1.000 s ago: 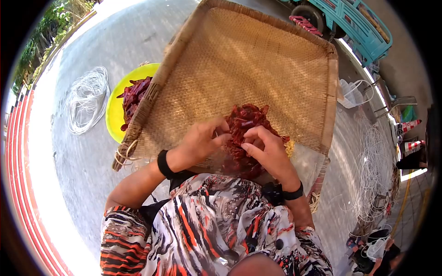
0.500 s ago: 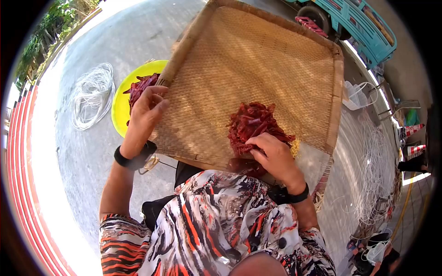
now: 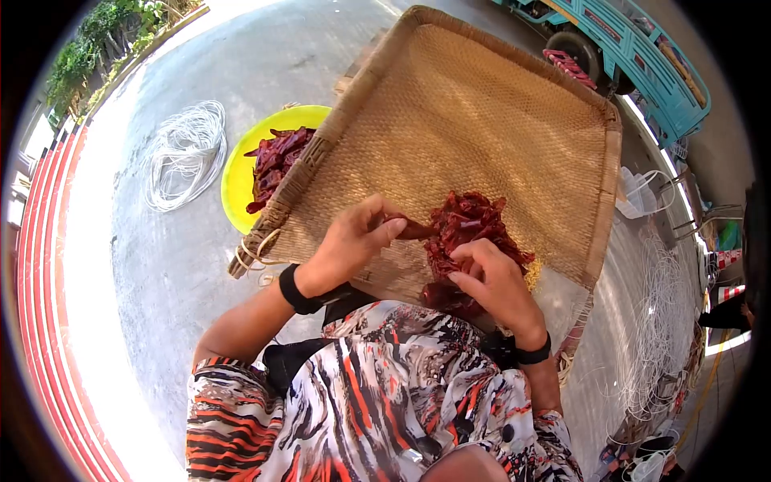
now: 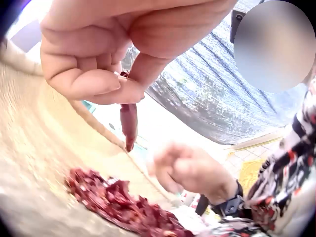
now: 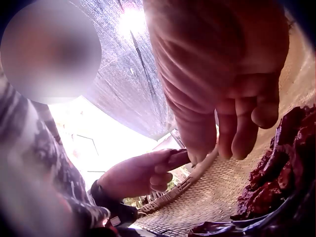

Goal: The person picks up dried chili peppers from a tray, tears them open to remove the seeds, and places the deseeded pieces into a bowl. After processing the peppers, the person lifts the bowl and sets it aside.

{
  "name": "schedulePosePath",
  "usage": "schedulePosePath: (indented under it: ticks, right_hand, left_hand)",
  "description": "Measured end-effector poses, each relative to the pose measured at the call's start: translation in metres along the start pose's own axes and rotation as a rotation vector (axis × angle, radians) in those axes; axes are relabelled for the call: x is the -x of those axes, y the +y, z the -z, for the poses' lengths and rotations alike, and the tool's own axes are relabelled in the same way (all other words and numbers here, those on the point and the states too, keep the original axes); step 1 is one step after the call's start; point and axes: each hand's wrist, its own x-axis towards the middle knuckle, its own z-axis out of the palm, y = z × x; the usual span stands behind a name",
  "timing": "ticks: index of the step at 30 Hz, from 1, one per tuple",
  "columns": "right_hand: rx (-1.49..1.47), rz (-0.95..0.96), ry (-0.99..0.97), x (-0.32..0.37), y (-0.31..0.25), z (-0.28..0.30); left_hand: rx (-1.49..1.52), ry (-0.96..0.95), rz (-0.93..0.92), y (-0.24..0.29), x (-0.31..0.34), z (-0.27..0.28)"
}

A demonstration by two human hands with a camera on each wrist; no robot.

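Between the thumb and fingers of my left hand (image 3: 349, 245), a dried red chili pepper (image 3: 416, 231) is pinched near its stem end. In the left wrist view the chili (image 4: 129, 126) hangs down from the fingertips. A heap of dark red dried chilies (image 3: 474, 221) lies on the near part of a woven bamboo tray (image 3: 482, 120). My right hand (image 3: 502, 289) is over the near side of this heap, its fingers loosely bent; the right wrist view shows nothing held in the hand (image 5: 222, 98).
A yellow-green plate (image 3: 237, 193) with more dried chilies (image 3: 281, 161) stands left of the tray. Beyond it a coil of white cord (image 3: 189, 153) lies on the concrete. Yellow seeds (image 3: 532, 273) are beside the heap. Loose white strands (image 3: 658, 313) and a teal cart (image 3: 642, 56) are at right.
My left hand went from the heap left to the plate's edge, and is now back near the heap with a chili pinched in it. The right hand has stayed at the heap.
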Motion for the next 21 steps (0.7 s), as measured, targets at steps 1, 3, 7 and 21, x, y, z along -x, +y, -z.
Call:
schedulePosePath:
  ticks: [1,3,7,21]
  right_hand:
    - [0.063,0.029,-0.058,0.003,0.005,0.0]
    - [0.135,0.082,-0.142,0.007,0.018,-0.005]
    - [0.264,0.19,-0.183,0.008,0.028,-0.016]
    - [0.276,0.013,0.026,0.003,0.004,-0.009]
  left_hand:
    - [0.049,0.076,0.022,0.001,-0.001,0.015]
    - [0.078,0.267,0.017,0.005,-0.005,0.043]
    - [0.277,0.63,0.025,-0.007,-0.012,0.106]
    - [-0.206,-0.413,0.013,0.01,0.007,-0.014]
